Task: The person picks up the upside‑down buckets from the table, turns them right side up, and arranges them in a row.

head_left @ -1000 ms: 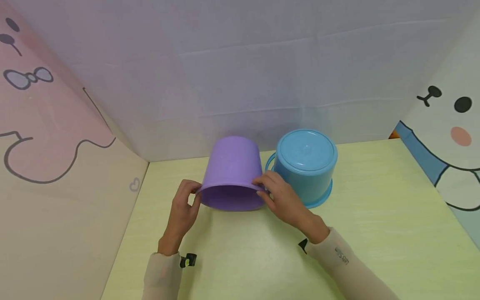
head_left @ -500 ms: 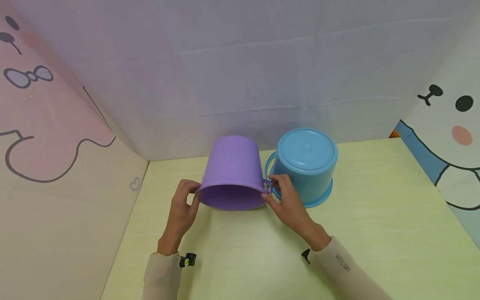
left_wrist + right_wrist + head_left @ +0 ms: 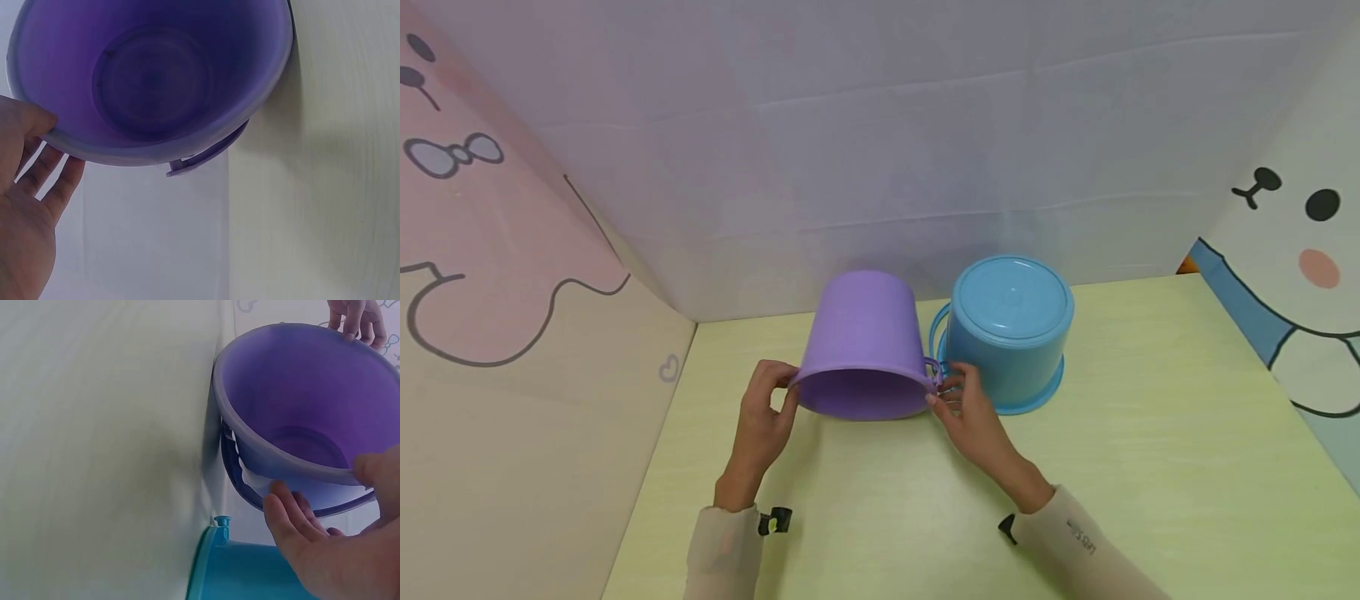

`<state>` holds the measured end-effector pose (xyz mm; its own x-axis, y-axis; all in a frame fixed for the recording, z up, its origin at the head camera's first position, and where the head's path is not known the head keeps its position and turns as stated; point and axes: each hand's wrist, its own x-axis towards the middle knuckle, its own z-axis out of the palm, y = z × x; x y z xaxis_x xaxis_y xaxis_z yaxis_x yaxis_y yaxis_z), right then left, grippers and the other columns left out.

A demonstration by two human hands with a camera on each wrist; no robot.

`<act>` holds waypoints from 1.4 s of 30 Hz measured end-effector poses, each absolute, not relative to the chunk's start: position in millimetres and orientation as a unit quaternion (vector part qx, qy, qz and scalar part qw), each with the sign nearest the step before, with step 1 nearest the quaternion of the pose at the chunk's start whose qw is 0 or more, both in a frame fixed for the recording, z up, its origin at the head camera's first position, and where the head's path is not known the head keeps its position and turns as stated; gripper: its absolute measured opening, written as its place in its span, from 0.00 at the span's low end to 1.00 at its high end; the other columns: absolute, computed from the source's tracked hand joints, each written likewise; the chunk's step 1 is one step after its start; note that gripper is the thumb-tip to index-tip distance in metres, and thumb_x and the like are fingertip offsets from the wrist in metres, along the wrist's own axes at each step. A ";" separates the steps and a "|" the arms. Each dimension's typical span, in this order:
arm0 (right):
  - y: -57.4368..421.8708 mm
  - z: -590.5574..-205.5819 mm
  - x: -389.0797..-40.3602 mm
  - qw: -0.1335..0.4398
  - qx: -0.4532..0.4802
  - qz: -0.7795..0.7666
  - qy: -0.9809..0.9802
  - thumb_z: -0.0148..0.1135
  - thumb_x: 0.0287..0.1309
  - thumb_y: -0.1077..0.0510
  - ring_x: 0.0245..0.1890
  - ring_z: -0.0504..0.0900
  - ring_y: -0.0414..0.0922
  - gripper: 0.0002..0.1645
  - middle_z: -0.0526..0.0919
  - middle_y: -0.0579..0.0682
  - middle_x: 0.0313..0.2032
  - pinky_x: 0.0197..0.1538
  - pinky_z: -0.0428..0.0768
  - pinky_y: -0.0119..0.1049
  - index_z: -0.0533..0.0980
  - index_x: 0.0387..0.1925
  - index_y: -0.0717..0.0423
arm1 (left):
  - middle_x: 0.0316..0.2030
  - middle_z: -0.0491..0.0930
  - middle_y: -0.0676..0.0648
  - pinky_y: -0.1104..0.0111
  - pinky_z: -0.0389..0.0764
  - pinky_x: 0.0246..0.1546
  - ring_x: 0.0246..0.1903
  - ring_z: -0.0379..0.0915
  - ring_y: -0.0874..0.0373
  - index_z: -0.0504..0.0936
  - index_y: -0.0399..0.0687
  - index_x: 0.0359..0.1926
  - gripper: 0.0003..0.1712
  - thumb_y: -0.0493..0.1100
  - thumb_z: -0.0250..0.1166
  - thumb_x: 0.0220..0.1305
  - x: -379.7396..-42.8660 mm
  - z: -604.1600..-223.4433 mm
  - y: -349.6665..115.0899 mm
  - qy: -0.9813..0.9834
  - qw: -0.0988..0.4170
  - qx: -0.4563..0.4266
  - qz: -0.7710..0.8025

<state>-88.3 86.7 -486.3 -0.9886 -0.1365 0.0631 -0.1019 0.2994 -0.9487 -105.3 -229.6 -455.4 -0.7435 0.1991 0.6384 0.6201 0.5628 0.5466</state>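
A purple bucket point(image 3: 867, 321) lies on its side, its mouth facing me and its base toward the back wall. My left hand point(image 3: 765, 421) pinches the left of its rim, thumb inside and fingers outside, as the left wrist view shows on the bucket's edge point(image 3: 125, 154). At the right of the rim is my right hand point(image 3: 979, 421), thumb on the edge and fingers outside by the purple handle point(image 3: 231, 464). A blue bucket point(image 3: 1015, 333) stands upside down close to the right of the purple one, behind my right fingers.
The pale yellow-green table point(image 3: 880, 517) runs back to a white cloth wall point(image 3: 880, 150). Side panels with cartoon drawings stand left point(image 3: 512, 250) and right point(image 3: 1300, 292). The blue bucket's handle point(image 3: 936, 325) sticks out toward the purple bucket.
My right hand has slid from the top of the right rim outward and down, past the purple handle, which now shows. The left hand and both buckets have stayed nearly in place.
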 end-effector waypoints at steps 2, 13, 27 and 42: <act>86.7 -488.2 -87.7 0.039 -0.068 -0.598 0.797 0.60 0.76 0.63 0.55 0.85 0.63 0.28 0.80 0.66 0.53 0.58 0.85 0.52 0.59 0.67 0.69 | 0.43 0.79 0.41 0.77 0.78 0.49 0.42 0.78 0.50 0.81 0.35 0.48 0.19 0.15 0.65 0.60 -105.1 -455.6 -229.8 -0.843 0.263 -0.242 -0.403; 87.8 -495.2 -87.7 0.066 -0.099 -0.593 0.797 0.54 0.79 0.65 0.56 0.85 0.63 0.09 0.82 0.67 0.54 0.56 0.85 0.51 0.70 0.53 0.67 | 0.43 0.79 0.41 0.78 0.79 0.50 0.42 0.78 0.50 0.81 0.35 0.48 0.16 0.19 0.68 0.62 -104.7 -455.1 -229.2 -0.835 0.264 -0.241 -0.417; 90.3 -498.2 -89.8 0.054 -0.130 -0.588 0.796 0.51 0.81 0.65 0.48 0.84 0.63 0.06 0.81 0.67 0.46 0.47 0.82 0.37 0.70 0.51 0.65 | 0.40 0.79 0.41 0.80 0.79 0.47 0.41 0.80 0.56 0.80 0.33 0.44 0.11 0.20 0.67 0.64 -105.3 -456.2 -232.4 -0.837 0.260 -0.223 -0.427; 90.2 -492.3 -90.8 0.052 -0.142 -0.597 0.788 0.50 0.81 0.64 0.42 0.81 0.62 0.06 0.79 0.66 0.42 0.42 0.79 0.34 0.71 0.49 0.65 | 0.40 0.80 0.41 0.82 0.78 0.45 0.42 0.76 0.65 0.81 0.34 0.43 0.09 0.21 0.66 0.66 -103.8 -452.5 -232.7 -0.829 0.253 -0.193 -0.460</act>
